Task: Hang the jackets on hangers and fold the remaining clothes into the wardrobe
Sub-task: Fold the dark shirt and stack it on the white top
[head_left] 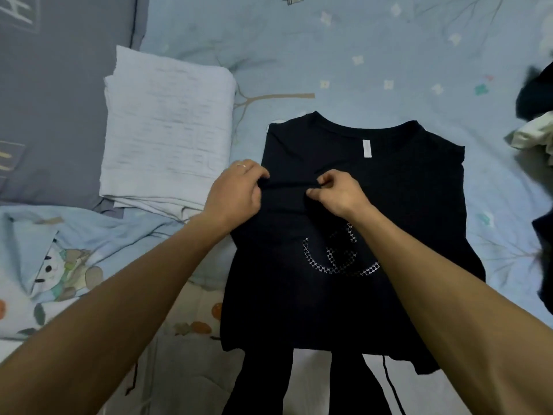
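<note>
Together, left hand (236, 187) and right hand (335, 194) pinch 1 folded sleeve edge of the black T-shirt (419, 205).

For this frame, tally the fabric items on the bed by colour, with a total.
Black or dark: 3 (T-shirt pinched by left hand and right hand; garment at right edge; piece lower right, partly out of view)
White: 1 (folded blanket)
Cream: 1 (crumpled cloth)
Total: 5

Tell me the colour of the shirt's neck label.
Pale grey-white neck label, on the black T-shirt; head view.
</note>
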Tool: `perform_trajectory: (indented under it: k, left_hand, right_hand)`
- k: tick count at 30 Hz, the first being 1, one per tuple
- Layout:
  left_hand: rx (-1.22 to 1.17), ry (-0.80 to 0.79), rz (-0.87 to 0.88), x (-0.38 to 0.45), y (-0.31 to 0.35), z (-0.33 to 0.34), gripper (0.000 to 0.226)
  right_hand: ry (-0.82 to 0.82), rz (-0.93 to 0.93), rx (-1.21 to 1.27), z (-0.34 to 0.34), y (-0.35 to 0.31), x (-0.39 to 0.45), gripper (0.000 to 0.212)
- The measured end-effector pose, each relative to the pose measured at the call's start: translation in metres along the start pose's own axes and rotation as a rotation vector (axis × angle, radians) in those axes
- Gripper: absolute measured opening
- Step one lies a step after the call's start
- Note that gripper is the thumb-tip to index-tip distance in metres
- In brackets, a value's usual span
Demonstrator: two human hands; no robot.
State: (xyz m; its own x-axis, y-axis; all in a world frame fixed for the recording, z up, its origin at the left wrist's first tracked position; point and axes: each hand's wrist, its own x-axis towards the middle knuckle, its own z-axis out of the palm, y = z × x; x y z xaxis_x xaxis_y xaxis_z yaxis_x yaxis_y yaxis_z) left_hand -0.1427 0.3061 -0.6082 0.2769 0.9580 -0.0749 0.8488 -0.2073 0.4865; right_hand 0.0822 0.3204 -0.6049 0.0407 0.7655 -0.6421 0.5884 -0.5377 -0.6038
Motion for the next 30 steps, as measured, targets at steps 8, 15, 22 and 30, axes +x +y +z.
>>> perform_trajectory:
  k: [8, 15, 22, 30]
  left_hand:
    - [0.527, -0.566, 0.288, 0.127, 0.008, -0.005, 0.058]
    - [0.848, -0.494, 0.126, 0.155, -0.006, -0.018, 0.026]
    - [0.626, -0.349, 0.211, 0.132, -0.009, 0.009, 0.039]
    - [0.442, -0.038, 0.276, 0.079, 0.000, 0.033, 0.046]
  right_hand:
    - [0.033, 0.016, 0.138, 0.005, 0.005, 0.017, 0.019]
    - [0.278, 0.051, 0.224, 0.006, 0.003, 0.029, 0.017]
    - [0.237, 0.143, 0.123, 0.005, 0.004, 0.041, 0.017]
    - [0.441, -0.202, -0.421, 0.017, 0.012, 0.010, 0.039]
